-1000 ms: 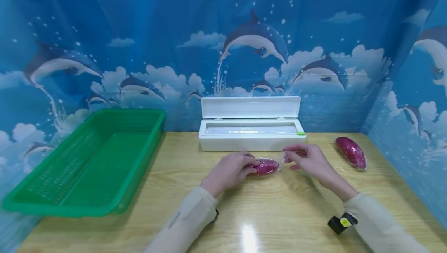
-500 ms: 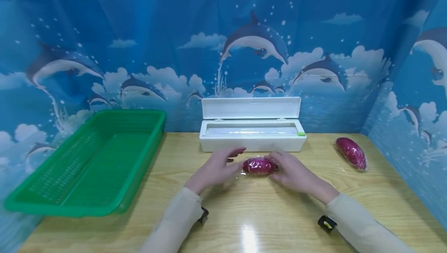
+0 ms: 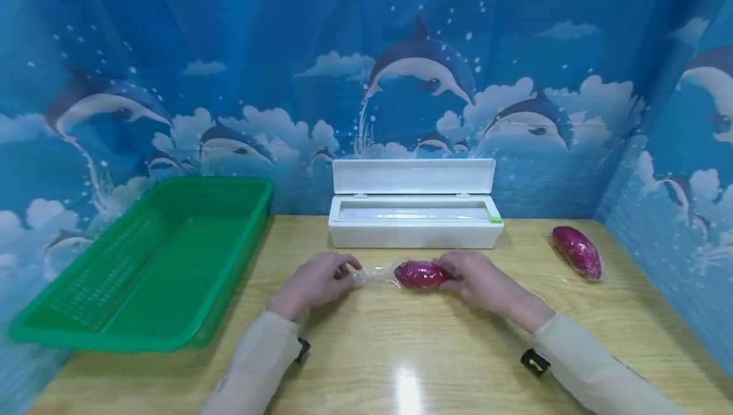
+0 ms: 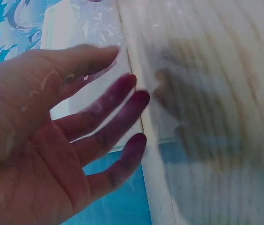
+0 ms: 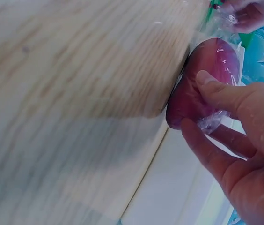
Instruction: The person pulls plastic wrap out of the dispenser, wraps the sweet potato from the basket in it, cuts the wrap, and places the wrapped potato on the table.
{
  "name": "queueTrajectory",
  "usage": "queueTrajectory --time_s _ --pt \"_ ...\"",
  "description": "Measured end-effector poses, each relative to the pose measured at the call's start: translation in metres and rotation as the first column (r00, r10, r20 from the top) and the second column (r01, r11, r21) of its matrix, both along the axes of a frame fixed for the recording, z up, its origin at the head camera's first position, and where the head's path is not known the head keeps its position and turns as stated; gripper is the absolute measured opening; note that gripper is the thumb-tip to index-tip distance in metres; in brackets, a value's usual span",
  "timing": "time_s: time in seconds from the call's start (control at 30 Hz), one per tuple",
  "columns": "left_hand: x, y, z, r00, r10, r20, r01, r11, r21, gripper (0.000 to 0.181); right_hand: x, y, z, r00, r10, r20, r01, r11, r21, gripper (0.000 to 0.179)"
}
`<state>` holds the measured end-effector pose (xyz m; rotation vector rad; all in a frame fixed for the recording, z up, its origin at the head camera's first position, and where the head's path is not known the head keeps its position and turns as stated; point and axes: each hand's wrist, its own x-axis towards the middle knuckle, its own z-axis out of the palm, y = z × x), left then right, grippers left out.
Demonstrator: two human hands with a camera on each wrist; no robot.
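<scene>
A purple-red sweet potato (image 3: 420,274) in clear plastic wrap lies on the table in front of a white box. My right hand (image 3: 483,284) grips its right end; in the right wrist view the thumb (image 5: 211,80) presses on its side. A loose tail of plastic wrap (image 3: 376,275) stretches leftward from the sweet potato. My left hand (image 3: 315,284) pinches the tail's far end between thumb and fingertips. The left wrist view has that hand (image 4: 71,126) with its other fingers spread apart.
Behind the hands stands the white wrap-dispenser box (image 3: 415,235), lid up, with a roll of film inside. A green plastic basket (image 3: 197,319) is at the left. Another wrapped sweet potato (image 3: 577,253) lies at the right, near the dolphin-print curtain (image 3: 676,237).
My right hand has come in from the right and taken the sweet potato's right end. The left hand has let go of the body and moved left, drawing out the plastic wrap.
</scene>
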<state>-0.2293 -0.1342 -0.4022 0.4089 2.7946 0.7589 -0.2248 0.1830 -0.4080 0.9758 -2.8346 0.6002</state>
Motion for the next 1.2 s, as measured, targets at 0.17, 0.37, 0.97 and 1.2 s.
queueTrajectory --time_s 0.17,0.37,0.97,1.2 --pt "-0.004 0.005 0.004 0.995 0.035 -0.094 -0.023 0.992 0.126 0.015 0.004 0.0 -0.001 1.0 0.023 -0.019 -0.022 0.999 0.028 0.043" --pt "-0.002 0.027 0.015 0.988 0.086 -0.128 -0.046 0.956 0.289 0.018 0.012 -0.009 0.002 0.994 0.092 -0.06 -0.091 0.996 0.024 0.045" --pt "0.012 0.061 0.006 0.957 -0.268 -0.108 0.278 0.955 0.099 0.043 0.012 -0.015 -0.002 0.991 0.096 0.093 -0.09 0.994 -0.062 0.061" --pt "0.019 0.064 0.002 0.954 -0.298 -0.036 0.296 0.954 -0.057 0.077 0.007 -0.017 -0.009 0.981 0.017 0.191 0.015 0.986 -0.166 0.052"
